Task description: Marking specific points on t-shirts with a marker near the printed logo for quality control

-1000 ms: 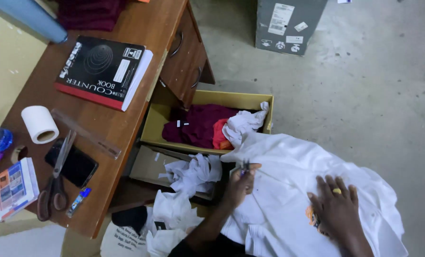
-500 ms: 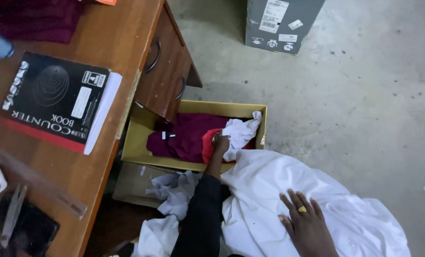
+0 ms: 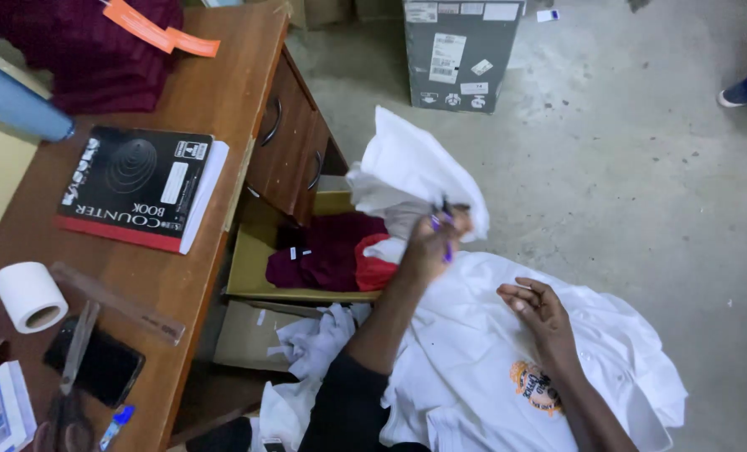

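The left hand [image 3: 440,238] held a white cloth [image 3: 415,167] in a pinched grip above the cardboard box [image 3: 252,268], perhaps with a pen; lifting clear avoided snags. The right hand [image 3: 537,305] lay flat and loose on the white shirt [image 3: 491,368].

Scissors [image 3: 68,393] cut off; purple item [image 3: 440,230] blurred.
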